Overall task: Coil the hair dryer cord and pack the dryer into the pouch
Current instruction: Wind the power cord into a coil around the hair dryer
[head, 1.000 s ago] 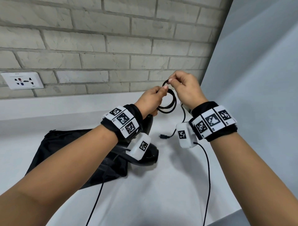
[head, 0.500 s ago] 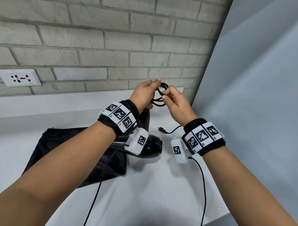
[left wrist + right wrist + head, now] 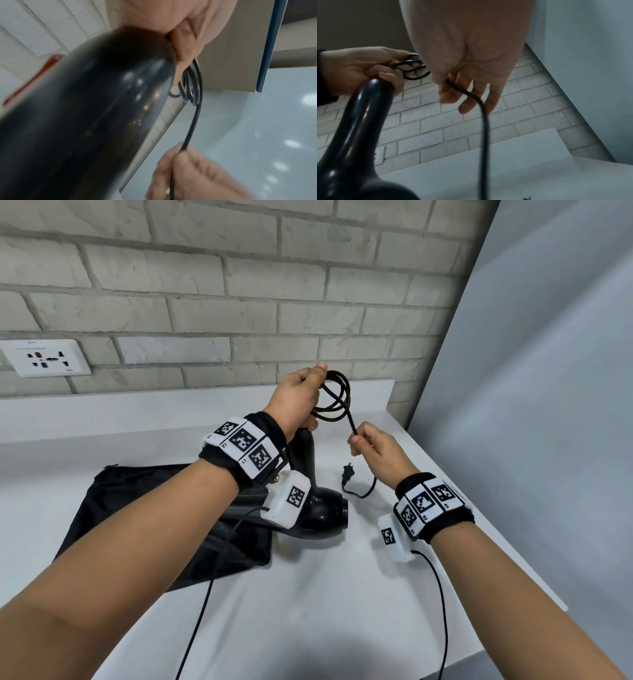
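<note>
A glossy black hair dryer (image 3: pixel 318 508) stands on the white counter with its handle (image 3: pixel 306 453) pointing up. My left hand (image 3: pixel 298 398) grips the coiled loops of the black cord (image 3: pixel 337 397) just above the handle's tip; in the left wrist view the dryer handle (image 3: pixel 96 108) fills the picture with the coiled cord (image 3: pixel 192 86) beyond. My right hand (image 3: pixel 368 441) pinches the free cord lower down. The cord's tail curves down to the plug (image 3: pixel 347 474) on the counter. In the right wrist view the cord (image 3: pixel 483 121) runs through my fingers (image 3: pixel 465 102). The black pouch (image 3: pixel 137 515) lies flat under my left forearm.
A white wall socket (image 3: pixel 44 358) sits on the brick wall at left. A grey panel (image 3: pixel 531 405) closes off the right side. The counter's edge (image 3: pixel 513 553) runs diagonally at right. Thin sensor cables (image 3: pixel 442 594) hang from both wristbands.
My right hand has let go at the coil and slid down and right along the cord, now pinching it lower. The left hand keeps the loops, raised slightly.
</note>
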Demonstrator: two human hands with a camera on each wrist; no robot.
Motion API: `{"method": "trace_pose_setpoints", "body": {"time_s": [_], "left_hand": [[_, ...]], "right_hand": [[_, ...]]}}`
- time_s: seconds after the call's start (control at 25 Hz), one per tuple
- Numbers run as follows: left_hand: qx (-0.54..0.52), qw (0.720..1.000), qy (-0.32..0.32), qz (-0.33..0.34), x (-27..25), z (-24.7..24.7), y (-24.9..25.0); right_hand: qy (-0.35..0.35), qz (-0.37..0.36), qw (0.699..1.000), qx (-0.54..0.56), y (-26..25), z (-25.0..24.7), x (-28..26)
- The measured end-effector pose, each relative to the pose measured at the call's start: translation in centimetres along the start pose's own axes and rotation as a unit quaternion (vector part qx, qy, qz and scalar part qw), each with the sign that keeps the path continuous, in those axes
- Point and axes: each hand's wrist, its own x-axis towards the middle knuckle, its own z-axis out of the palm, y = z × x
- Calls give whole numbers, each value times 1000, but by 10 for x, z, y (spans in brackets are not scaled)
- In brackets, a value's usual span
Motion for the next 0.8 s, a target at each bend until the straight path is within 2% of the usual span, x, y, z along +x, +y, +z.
{"method": "trace_pose_setpoints", "body": {"time_s": [0.08, 0.2, 0.28, 0.36, 0.52, 0.6, 0.68, 0.8], "left_hand": [[-24, 1000, -4, -4, -1, -3, 3], [-49, 999, -18, -6, -3, -8, 9], [-51, 998, -23, -7, -4, -11, 11], [-53, 998, -25, -10, -6, -13, 13], [-66, 997, -27, -18, -8, -18, 16], [-72, 997, -19, -17, -9, -22, 19], [-78, 997, -10, -16, -9, -26, 21], [-85, 996, 0, -14, -8, -31, 23]], "right_hand": [[-79, 49, 995, -33, 9, 4, -4], [-205, 96, 967, -115, 31, 10, -13], [-255, 102, 951, -144, 45, 15, -16], [-277, 86, 940, -182, 64, 21, -13], [-255, 71, 939, -218, 97, 32, -9], [-234, 103, 946, -198, 101, 32, -8], [-231, 151, 938, -209, 98, 31, -8], [-160, 179, 946, -217, 106, 27, -12]]}}
